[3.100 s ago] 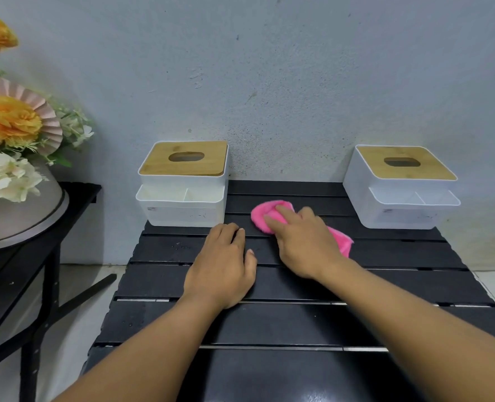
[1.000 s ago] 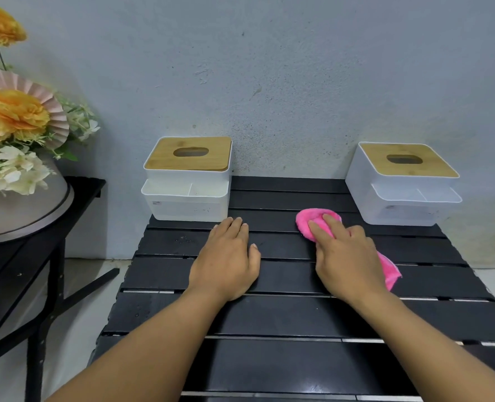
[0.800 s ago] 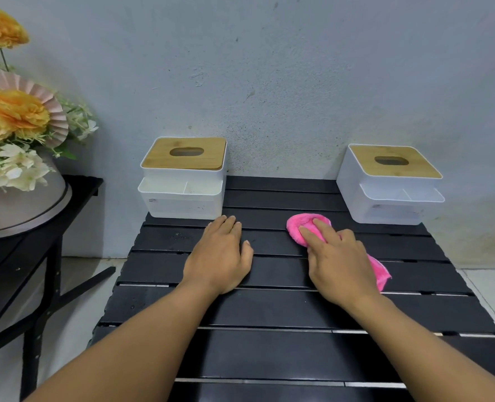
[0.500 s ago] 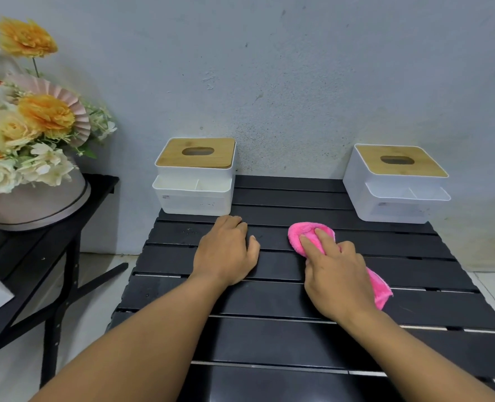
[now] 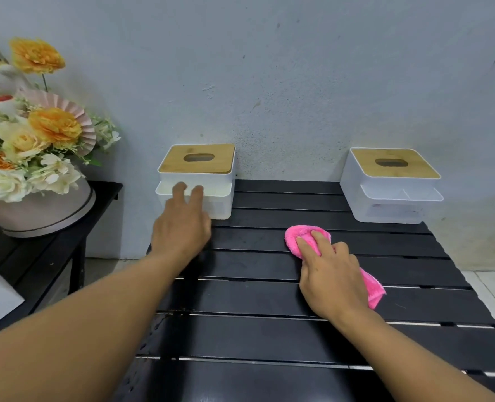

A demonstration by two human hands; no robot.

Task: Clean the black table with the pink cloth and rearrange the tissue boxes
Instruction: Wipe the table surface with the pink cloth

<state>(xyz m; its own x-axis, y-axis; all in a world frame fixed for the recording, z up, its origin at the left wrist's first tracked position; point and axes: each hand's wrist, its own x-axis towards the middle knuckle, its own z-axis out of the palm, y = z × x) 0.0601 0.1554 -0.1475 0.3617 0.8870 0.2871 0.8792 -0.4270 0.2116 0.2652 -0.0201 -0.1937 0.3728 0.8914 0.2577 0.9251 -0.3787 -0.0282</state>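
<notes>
Since the earlier frames, the left hand (image 5: 182,227) has left the table (image 5: 269,338) and reached forward to the left box (image 5: 197,166). Its fingers are extended and spread, with the tips at the box's front tray. The tips are blurred, so contact cannot be confirmed, and nothing is gripped. The right hand (image 5: 330,277) has stayed on the cloth (image 5: 301,235), pressing it flat against the slats right of centre with its index and middle fingers laid straight. The cloth is pinned, not clenched, and its tail shows behind the hand. Both boxes stand upright at the back against the wall (image 5: 284,82), with the right box (image 5: 391,192) at the far right corner, well apart from the left one. Task status is judged as follows. Wiping of the open middle strip is under way or nearly done. The surface beneath each box is probably not yet wiped. Rearrangement is only beginning, since neither box appears shifted. Remaining steps are to move the left box, wipe where it stood, repeat for the right box, and set both in their final places.
</notes>
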